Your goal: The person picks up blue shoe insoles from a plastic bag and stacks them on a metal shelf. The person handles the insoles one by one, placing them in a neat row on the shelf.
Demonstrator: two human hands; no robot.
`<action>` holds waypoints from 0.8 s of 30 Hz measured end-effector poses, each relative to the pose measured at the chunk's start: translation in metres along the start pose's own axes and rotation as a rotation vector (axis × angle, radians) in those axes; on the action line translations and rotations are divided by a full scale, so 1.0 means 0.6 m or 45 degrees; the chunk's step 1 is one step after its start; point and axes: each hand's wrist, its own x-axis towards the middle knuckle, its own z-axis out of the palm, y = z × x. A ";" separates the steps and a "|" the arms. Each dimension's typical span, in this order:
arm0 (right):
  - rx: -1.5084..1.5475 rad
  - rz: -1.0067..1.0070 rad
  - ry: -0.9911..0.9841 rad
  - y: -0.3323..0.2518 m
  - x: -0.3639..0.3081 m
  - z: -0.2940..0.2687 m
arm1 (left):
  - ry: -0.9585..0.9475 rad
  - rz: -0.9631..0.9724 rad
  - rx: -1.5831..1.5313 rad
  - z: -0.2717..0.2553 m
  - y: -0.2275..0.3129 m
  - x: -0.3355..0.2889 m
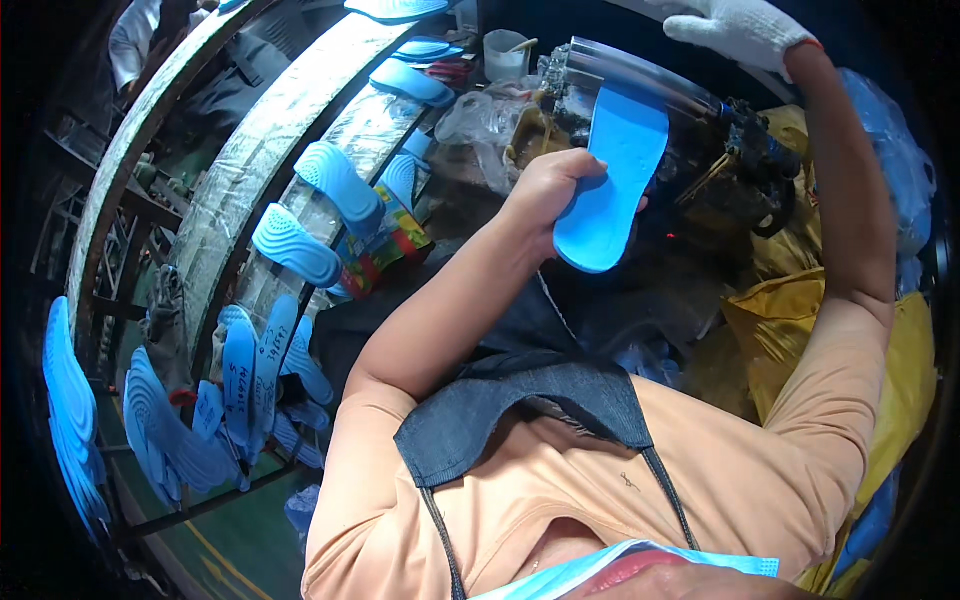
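My left hand (553, 190), bare, grips a flat blue insole (622, 165) by its side edge, the thumb on the upper face and the fingers mostly hidden underneath. The far end of the insole overlaps the shiny metal roller (650, 76) of a small machine; whether it touches is hard to tell. Up at the top right, my right hand (738, 30) wears a white knit glove. Its fingers stretch to the left, apart from the insole and with nothing seen in them, near the frame's upper edge.
Several blue insoles (338, 182) lie on a long, plastic-wrapped bench (335, 75) to the left. More stand in a rack (215, 500) at lower left. A white cup (505, 55) sits behind the clear plastic bag. Yellow sacks (785, 320) crowd my right side.
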 end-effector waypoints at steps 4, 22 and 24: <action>0.203 -0.144 0.055 0.092 0.065 0.102 | 0.281 0.173 0.225 -0.050 -0.005 0.000; 0.247 0.385 -0.350 0.098 0.182 0.127 | 1.882 0.104 2.053 -0.427 0.139 -0.122; 0.222 0.321 -0.268 0.092 0.225 0.104 | 1.857 0.084 2.045 -0.423 0.143 -0.127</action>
